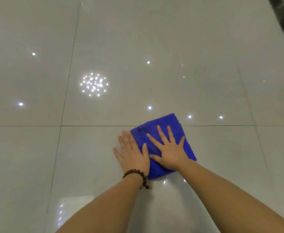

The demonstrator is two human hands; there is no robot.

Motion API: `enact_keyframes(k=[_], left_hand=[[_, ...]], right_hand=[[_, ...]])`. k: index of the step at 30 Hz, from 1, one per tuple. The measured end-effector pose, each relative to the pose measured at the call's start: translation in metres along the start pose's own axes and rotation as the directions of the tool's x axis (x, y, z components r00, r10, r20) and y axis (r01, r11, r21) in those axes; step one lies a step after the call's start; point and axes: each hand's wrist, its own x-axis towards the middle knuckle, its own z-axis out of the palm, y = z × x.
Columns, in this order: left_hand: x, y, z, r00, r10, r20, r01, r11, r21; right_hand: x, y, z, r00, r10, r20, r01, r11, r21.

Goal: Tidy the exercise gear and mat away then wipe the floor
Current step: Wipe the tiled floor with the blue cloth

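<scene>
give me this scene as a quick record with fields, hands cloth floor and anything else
cloth: blue cloth, folded, flat on the floor
floor: glossy pale tiles, ceiling lights reflected in them
left hand: flat, fingers straight, mostly on the tile, thumb side over the cloth's left edge
right hand: flat, fingers spread, pressing on the cloth
wrist: brown bead bracelet on the left
exercise gear, mat: none in view

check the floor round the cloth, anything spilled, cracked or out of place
Nothing stands out. The blue cloth lies flat on the glossy tiled floor, with the right hand spread on it and the left hand partly on its edge. The bright spots are reflections of lights, not spills. No crack shows.
</scene>
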Motion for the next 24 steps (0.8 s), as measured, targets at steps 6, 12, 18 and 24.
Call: enact_keyframes(k=[6, 12, 18, 24], left_hand=[[-0.001, 0.007, 0.034, 0.992, -0.019, -0.128, 0.041, 0.984, 0.172], [-0.002, 0.009, 0.045, 0.981, -0.026, -0.190, 0.071, 0.970, 0.233], [0.001, 0.013, 0.047, 0.978, -0.021, -0.208, 0.083, 0.953, 0.291], [0.001, 0.009, 0.052, 0.966, -0.006, -0.260, 0.079, 0.959, 0.273]], right_hand=[[-0.033, 0.168, 0.018, 0.754, 0.628, -0.193, -0.546, 0.762, 0.348], [0.015, 0.196, -0.019, 0.499, 0.865, -0.059, -0.710, 0.447, 0.544], [0.090, -0.032, -0.022, 0.959, -0.133, -0.249, 0.112, 0.989, -0.096], [0.111, 0.143, -0.052, 0.898, 0.081, -0.433, -0.067, 0.997, 0.046]])
